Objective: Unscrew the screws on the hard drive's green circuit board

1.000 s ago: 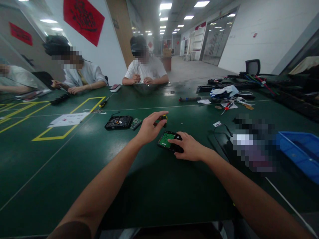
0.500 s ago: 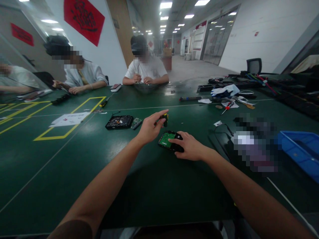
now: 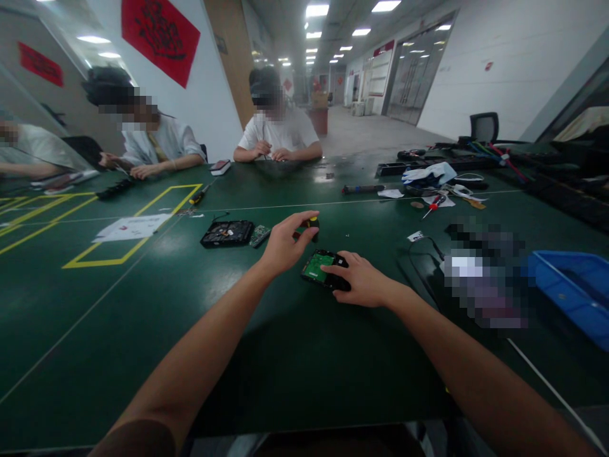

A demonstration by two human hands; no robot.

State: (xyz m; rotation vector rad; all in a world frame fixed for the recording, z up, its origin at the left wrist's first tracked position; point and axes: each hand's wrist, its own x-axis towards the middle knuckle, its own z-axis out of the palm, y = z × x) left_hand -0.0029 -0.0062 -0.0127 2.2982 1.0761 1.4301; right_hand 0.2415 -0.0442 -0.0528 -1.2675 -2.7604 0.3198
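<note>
My left hand point(image 3: 287, 242) pinches the yellow-and-black handle of a screwdriver point(image 3: 313, 222) between thumb and fingers. It is upright above the far edge of a hard drive point(image 3: 318, 265), and its tip is too dark to make out. The drive lies on the green table with its green circuit board facing up. My right hand point(image 3: 360, 278) grips the drive's right side, thumb and fingers around the black case. Left of my left hand lie a second, black hard drive point(image 3: 227, 233) and a small loose circuit board point(image 3: 259, 236).
A blue bin point(image 3: 571, 285) stands at the right, beside a blurred-out item and a cable. Farther back lie a red screwdriver point(image 3: 434, 204), a dark cylindrical tool point(image 3: 362, 189) and a cloth point(image 3: 429, 172). A paper sheet point(image 3: 130, 228) lies left. Several people sit across the table.
The screwdriver handle has shifted slightly, and the fingers of my left hand have curled more around it. My right hand and the hard drive stay in place.
</note>
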